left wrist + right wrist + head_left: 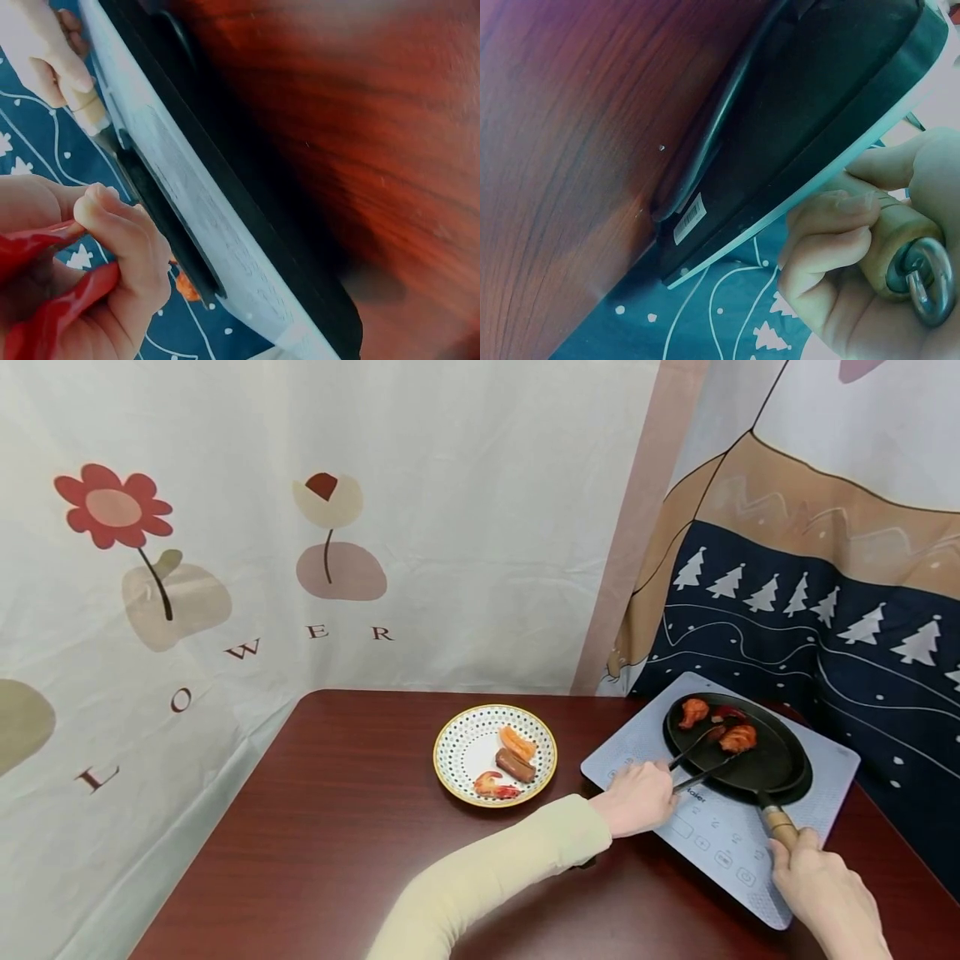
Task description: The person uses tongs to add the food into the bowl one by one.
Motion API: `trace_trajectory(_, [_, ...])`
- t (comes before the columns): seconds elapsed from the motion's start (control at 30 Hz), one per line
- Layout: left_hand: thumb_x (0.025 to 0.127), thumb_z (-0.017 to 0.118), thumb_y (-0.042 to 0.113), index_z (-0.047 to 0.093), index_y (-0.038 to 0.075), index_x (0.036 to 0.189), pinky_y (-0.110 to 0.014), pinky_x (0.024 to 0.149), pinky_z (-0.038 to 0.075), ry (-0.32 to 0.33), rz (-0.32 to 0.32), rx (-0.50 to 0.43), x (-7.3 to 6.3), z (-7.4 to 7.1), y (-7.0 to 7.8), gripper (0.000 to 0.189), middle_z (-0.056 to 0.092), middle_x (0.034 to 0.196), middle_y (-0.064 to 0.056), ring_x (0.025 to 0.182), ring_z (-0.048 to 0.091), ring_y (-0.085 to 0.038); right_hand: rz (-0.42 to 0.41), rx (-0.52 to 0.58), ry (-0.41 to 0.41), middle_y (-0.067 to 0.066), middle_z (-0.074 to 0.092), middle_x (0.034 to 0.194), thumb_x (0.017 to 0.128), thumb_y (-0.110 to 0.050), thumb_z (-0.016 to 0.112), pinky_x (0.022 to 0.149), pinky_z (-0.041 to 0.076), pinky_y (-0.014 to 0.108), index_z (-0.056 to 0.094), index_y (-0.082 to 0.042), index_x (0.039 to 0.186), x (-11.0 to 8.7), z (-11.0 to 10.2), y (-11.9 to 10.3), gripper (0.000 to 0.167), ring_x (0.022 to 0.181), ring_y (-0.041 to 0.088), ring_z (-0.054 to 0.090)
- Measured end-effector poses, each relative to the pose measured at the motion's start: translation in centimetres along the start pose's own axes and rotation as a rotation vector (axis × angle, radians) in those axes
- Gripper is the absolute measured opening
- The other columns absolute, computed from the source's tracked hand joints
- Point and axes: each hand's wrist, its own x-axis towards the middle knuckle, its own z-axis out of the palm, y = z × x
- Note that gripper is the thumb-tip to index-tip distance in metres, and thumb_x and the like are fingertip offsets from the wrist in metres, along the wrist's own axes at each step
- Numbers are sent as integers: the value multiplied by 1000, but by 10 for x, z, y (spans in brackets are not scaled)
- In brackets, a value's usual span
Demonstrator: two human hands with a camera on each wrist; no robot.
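My left hand point(640, 797) holds a pair of tongs point(705, 774) with dark arms; their red handles point(64, 311) show in the left wrist view. The spread tips reach over the frying pan point(776, 768), close to a browned piece of meat point(738, 739). Whether they touch it I cannot tell. Another browned piece point(693, 712) and a dark red bit point(729, 713) lie farther back in the black pan. My right hand point(828, 885) grips the pan's wooden handle point(780, 827), its fingers curled round it in the right wrist view point(900, 225).
Beneath the pan is a light grey induction cooktop point(720, 843) on the brown table point(337, 827). Left of it stands a dotted plate point(457, 752) bearing a sausage point(515, 766), an orange piece point(517, 743) and a red-and-yellow piece point(495, 786). Printed curtains point(480, 510) hang behind.
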Motion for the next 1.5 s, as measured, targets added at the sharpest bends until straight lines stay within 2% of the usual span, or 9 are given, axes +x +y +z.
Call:
trace_trajectory(0.17, [94, 56, 34, 52, 15, 78, -19, 45, 38, -45, -24, -72, 0, -3, 2, 25, 54, 65, 6, 50, 49, -5, -3, 2, -3, 24, 52, 70, 98, -29, 38, 53, 39, 42, 36, 15, 100, 1, 0, 0, 44, 61, 32, 54])
trace_trajectory(0.37, [95, 55, 33, 55, 16, 72, -18, 44, 37, -94, -41, -113, 4, -6, 7, 28, 50, 67, 7, 49, 46, -4, -15, 3, 9, 23, 52, 69, 98, -30, 38, 52, 39, 43, 36, 14, 99, 1, -1, 1, 43, 60, 32, 54])
trace_trajectory(0.5, [96, 54, 31, 55, 16, 68, -18, 41, 36, -135, -81, -158, 10, -5, 13, 31, 49, 63, 6, 45, 45, -5, -21, 1, 16, 24, 53, 69, 98, -30, 38, 52, 40, 44, 37, 13, 97, 1, -1, 1, 43, 60, 33, 56])
trace_trajectory(0.73, [95, 53, 37, 57, 16, 76, -22, 47, 39, -182, -182, -200, 23, -2, 32, 29, 52, 67, 4, 52, 48, -9, -1, 1, -4, 22, 52, 70, 98, -30, 38, 52, 39, 42, 36, 14, 99, 1, 1, 1, 44, 61, 31, 54])
trace_trajectory(0.9, [94, 54, 40, 60, 18, 73, -23, 50, 41, -196, -183, -186, 30, -1, 43, 31, 54, 69, 6, 54, 50, -8, -19, -1, 22, 24, 53, 69, 98, -30, 38, 51, 40, 44, 37, 13, 97, 1, 1, 1, 43, 60, 33, 56])
trace_trajectory(1.07, [94, 55, 40, 60, 18, 69, -22, 51, 41, -193, -174, -200, 33, 1, 46, 34, 55, 68, 6, 54, 49, -8, -17, 1, 21, 25, 53, 70, 98, -30, 39, 52, 40, 44, 37, 13, 97, 1, 1, 1, 43, 60, 33, 56])
trace_trajectory(1.2, [94, 55, 40, 58, 16, 66, -21, 51, 40, -189, -159, -236, 30, 2, 43, 37, 53, 67, 4, 54, 49, -8, -16, 0, 11, 25, 54, 70, 98, -30, 39, 52, 41, 45, 37, 13, 97, 1, 1, 1, 43, 60, 33, 56])
trace_trajectory(1.5, [96, 53, 37, 55, 14, 80, -19, 47, 38, -152, -93, -275, 21, 3, 27, 28, 50, 68, 5, 52, 46, -6, -2, -7, -10, 25, 54, 71, 98, -30, 38, 53, 41, 45, 36, 14, 99, -1, -1, 0, 44, 62, 33, 56])
